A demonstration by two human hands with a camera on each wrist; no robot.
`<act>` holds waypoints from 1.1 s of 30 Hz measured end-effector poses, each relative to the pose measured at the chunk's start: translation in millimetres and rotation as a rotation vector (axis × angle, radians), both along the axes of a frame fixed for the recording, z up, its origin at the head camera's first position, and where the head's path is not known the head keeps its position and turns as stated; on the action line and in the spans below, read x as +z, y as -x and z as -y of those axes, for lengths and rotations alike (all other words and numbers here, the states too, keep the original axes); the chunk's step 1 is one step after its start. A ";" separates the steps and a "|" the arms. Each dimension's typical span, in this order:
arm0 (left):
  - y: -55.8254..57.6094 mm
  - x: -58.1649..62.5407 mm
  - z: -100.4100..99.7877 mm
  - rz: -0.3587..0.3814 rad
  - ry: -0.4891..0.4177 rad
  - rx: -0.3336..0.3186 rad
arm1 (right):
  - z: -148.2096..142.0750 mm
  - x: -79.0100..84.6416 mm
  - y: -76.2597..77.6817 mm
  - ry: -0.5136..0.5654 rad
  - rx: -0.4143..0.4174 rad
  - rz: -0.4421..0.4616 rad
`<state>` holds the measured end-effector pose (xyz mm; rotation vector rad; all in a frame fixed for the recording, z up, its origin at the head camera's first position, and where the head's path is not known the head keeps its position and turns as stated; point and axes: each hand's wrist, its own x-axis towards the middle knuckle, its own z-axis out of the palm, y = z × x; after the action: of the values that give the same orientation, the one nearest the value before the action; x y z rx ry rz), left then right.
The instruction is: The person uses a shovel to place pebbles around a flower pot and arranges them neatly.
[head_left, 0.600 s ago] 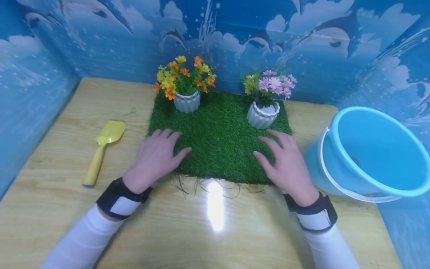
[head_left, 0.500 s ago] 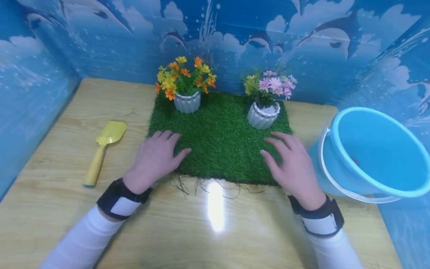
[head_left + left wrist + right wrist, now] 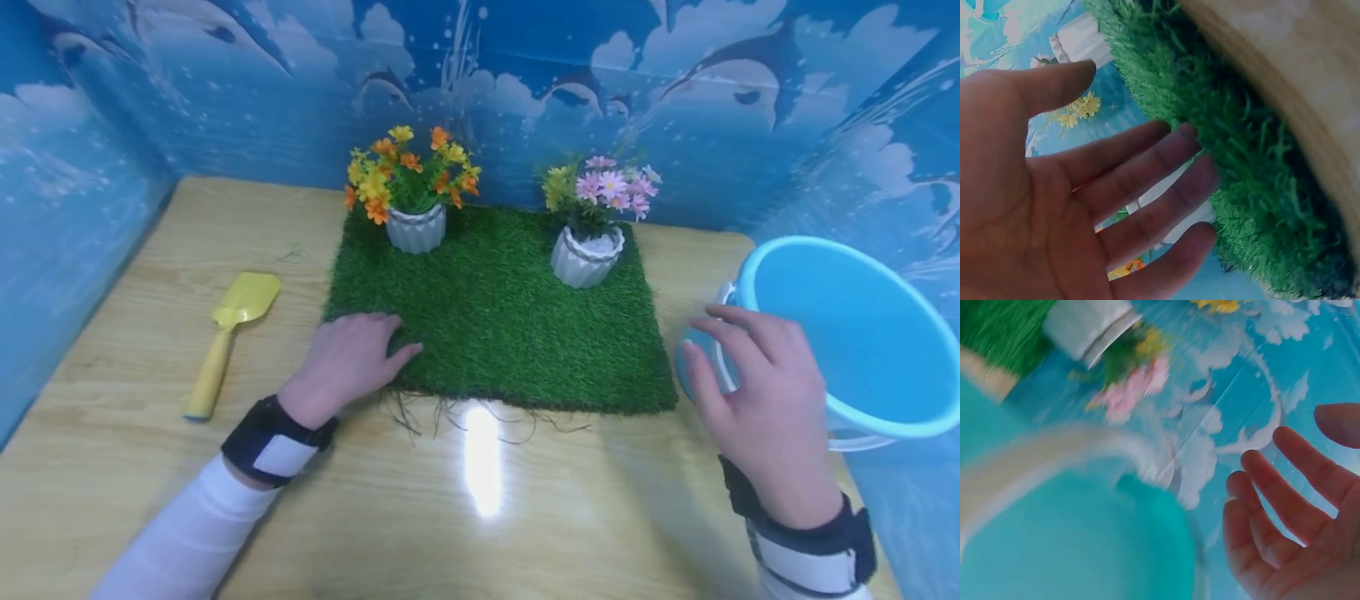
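Observation:
My left hand [image 3: 345,358] lies with fingers extended at the left front part of the green artificial turf mat [image 3: 495,333]. In the left wrist view its fingertips [image 3: 1188,134] reach the grass blades, and nothing is in its grip. My right hand [image 3: 772,400] hovers in front of the light blue bucket [image 3: 787,262], hiding part of its side and white handle [image 3: 862,444]. Its fingers are loosely bent and hold nothing. In the right wrist view the bucket [image 3: 1085,537] is blurred, with a gap between it and the fingers.
On the mat stand a white pot [image 3: 416,229] of orange and yellow flowers and a white pot [image 3: 585,260] of pink flowers. A yellow toy shovel [image 3: 232,333] lies at the left on the wooden table [image 3: 420,517]. Dolphin-printed walls [image 3: 495,108] enclose the back and sides.
My right hand has moved right and toward me, from over the mat's right side to the front of the bucket. The left hand has shifted slightly toward me.

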<state>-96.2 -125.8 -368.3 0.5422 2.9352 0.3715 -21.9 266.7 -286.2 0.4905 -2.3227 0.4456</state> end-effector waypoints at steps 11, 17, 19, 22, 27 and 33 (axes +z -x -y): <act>1.6 -0.8 -3.2 -0.025 0.038 -0.046 | -44.5 -2.2 -22.5 -0.087 -0.365 0.181; 0.1 -0.1 -3.9 -0.034 0.053 -0.048 | -44.9 -5.2 -25.3 -0.127 -0.379 0.175; -0.4 -0.1 -3.4 -0.033 0.052 -0.046 | -43.9 -4.4 -25.7 -0.132 -0.367 0.181; -1.0 0.2 -3.5 -0.033 0.052 -0.046 | -41.3 -2.9 -28.5 -0.147 -0.358 0.192; 0.5 -1.2 -4.1 -0.035 0.049 -0.055 | -34.2 -4.4 -38.1 -0.163 -0.349 0.177; 2.7 -2.4 -4.1 -0.028 0.036 -0.063 | -25.4 -5.2 -53.9 -0.177 -0.329 0.153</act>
<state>-98.8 -121.7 -370.7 0.6381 2.9372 0.3063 32.0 292.1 -291.4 0.1521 -2.5435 0.1236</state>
